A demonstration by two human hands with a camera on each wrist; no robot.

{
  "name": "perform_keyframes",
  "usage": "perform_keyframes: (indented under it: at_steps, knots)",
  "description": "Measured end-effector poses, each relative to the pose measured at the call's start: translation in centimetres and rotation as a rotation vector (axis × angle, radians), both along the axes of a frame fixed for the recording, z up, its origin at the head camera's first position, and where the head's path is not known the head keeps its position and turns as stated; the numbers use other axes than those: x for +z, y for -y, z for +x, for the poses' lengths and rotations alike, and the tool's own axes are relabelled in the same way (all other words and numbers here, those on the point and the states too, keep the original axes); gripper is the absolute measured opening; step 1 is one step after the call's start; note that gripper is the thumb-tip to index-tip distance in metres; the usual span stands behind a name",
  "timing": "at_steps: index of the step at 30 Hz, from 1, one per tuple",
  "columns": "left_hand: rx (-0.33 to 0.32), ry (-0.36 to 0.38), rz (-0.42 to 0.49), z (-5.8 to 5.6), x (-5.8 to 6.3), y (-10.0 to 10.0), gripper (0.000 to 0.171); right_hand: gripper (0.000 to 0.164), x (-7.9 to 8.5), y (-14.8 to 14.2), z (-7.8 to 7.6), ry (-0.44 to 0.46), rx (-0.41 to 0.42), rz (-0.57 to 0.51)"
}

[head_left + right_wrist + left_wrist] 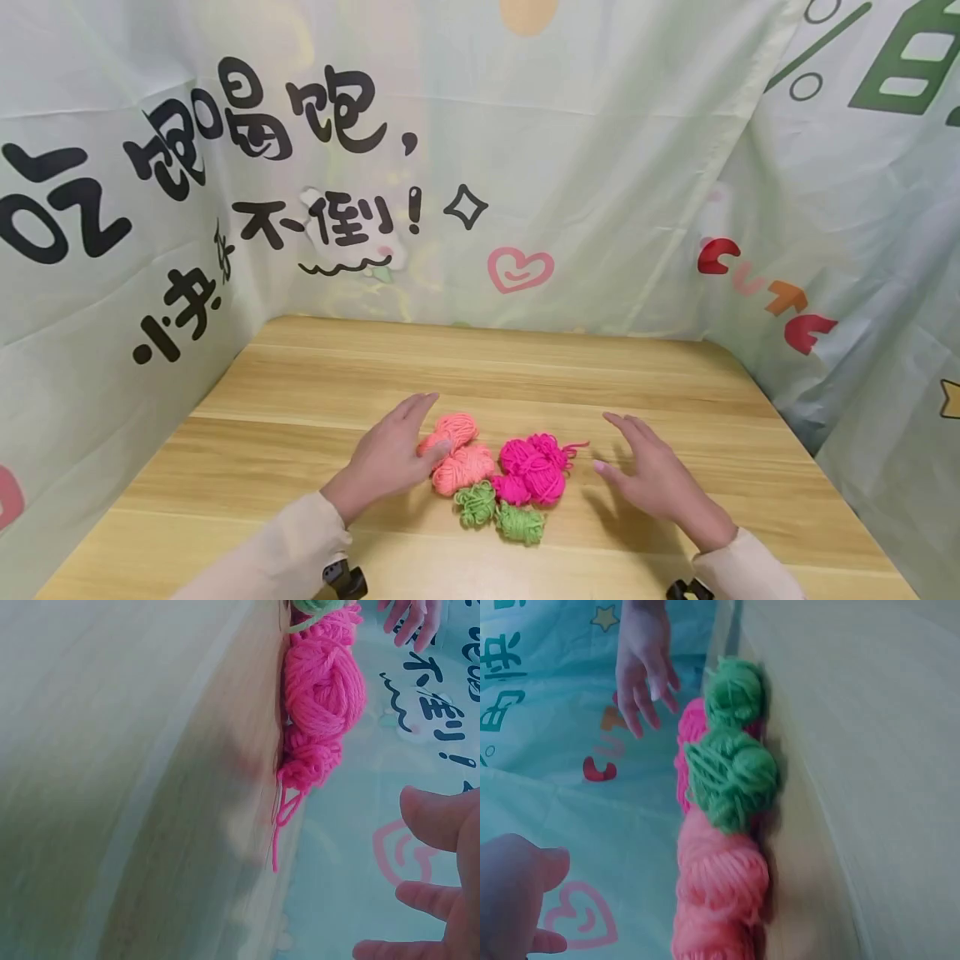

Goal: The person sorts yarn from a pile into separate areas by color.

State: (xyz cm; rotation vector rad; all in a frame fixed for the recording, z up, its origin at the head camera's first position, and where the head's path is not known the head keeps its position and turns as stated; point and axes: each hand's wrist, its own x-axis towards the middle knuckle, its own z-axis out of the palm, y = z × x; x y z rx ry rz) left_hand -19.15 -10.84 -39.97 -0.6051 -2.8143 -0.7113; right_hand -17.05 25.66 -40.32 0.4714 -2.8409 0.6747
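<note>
Small balls of yarn lie bunched together on the wooden table. Coral yarn is on the left, magenta yarn on the right, and two green bundles, a left one and a right one, sit in front. My left hand hovers beside the coral yarn, fingers extended and thumb overlapping it in the head view; whether it touches cannot be told. Apart from the magenta yarn, to its right, my right hand is held above the table with fingers spread. Neither hand holds anything.
The wood-grain table is enclosed at the back and sides by a pale printed cloth with lettering and a pink heart. A loose magenta strand trails from the yarn. Black wrist devices show below both cream sleeves.
</note>
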Motion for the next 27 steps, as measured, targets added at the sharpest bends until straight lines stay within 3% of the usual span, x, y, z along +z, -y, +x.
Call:
perform_keyframes:
  at_steps: [7,16,20,27]
  knots:
    - [-0.032,0.174,0.19,-0.6,0.1,-1.7,0.066,0.064,0.0,0.6,-0.6,0.091,0.0,-0.086]
    - [-0.201,0.353,0.391,-1.7,0.2,-3.1,0.057,0.057,-0.2,1.3,-1.4,0.251,-0.012,-0.252]
    - [-0.208,0.411,0.423,-1.9,0.2,-3.7,0.053,0.056,-0.5,1.6,-1.8,0.293,-0.015,-0.308]
    - [-0.226,0.441,0.418,-2.2,0.2,-4.7,0.051,0.054,-0.7,2.1,-2.1,0.316,-0.004,-0.342]
